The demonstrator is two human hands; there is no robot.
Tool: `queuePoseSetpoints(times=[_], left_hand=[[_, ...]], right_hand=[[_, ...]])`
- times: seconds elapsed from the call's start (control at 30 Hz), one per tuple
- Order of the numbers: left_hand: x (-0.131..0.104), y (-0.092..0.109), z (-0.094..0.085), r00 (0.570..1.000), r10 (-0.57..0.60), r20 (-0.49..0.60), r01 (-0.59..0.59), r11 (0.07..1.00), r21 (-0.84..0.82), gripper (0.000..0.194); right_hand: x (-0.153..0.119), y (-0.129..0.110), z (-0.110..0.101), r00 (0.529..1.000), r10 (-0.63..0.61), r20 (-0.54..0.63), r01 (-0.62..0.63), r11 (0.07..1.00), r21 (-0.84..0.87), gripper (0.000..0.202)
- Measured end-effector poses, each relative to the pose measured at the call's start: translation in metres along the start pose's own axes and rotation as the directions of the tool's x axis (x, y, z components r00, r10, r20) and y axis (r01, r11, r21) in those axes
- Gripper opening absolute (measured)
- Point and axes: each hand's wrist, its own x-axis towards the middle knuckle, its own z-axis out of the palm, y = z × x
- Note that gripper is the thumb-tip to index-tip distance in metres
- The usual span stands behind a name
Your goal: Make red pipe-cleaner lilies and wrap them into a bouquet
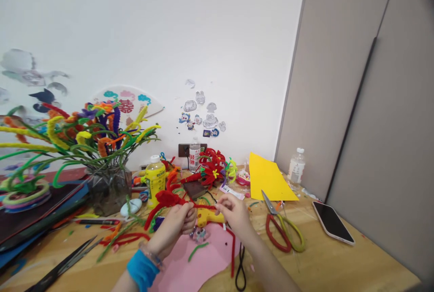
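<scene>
Between my hands stretches a red pipe cleaner (205, 206), joined on the left to a red fuzzy flower shape (167, 198). My left hand (181, 223), with a blue band at the wrist, is closed around the stem just below that shape. Pinched in the fingertips of my right hand (233, 213) is the other end of the stem. Right behind and below sits a yellow glue gun (206, 216), partly covered by my right hand. Under both hands lies a pink sheet (196, 262) with a short green pipe cleaner piece (197, 251) on it.
Red-and-yellow-handled scissors (280, 228) and a phone (333, 222) lie right; black scissors (64, 262) lie front left. A vase (108, 188) of pipe cleaner flowers stands left. Behind are a yellow bottle (155, 181), red flowers (213, 167) and yellow paper (271, 179).
</scene>
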Motion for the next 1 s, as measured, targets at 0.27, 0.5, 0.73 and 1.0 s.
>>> queuePoseSetpoints(times=[0.27, 0.5, 0.73, 1.0], left_hand=[[0.001, -0.003, 0.001, 1.0, -0.03, 0.0, 0.03, 0.999, -0.041, 0.037], [0.004, -0.005, -0.003, 0.999, -0.019, -0.026, 0.017, 0.997, -0.081, 0.036], [0.001, -0.002, -0.004, 0.997, 0.04, -0.06, -0.042, 0.999, -0.022, 0.039], [0.002, 0.003, -0.003, 0.989, 0.074, -0.126, -0.055, 0.987, 0.15, 0.041]], right_hand=[[0.0, -0.004, -0.01, 0.996, -0.091, -0.003, 0.091, 0.994, -0.064, 0.016], [-0.002, -0.01, -0.006, 0.978, -0.208, -0.015, 0.207, 0.976, -0.066, 0.018], [-0.001, -0.011, 0.006, 0.991, 0.128, -0.036, -0.121, 0.982, 0.148, 0.004], [-0.002, -0.014, 0.005, 0.949, 0.257, 0.181, -0.306, 0.888, 0.342, 0.017]])
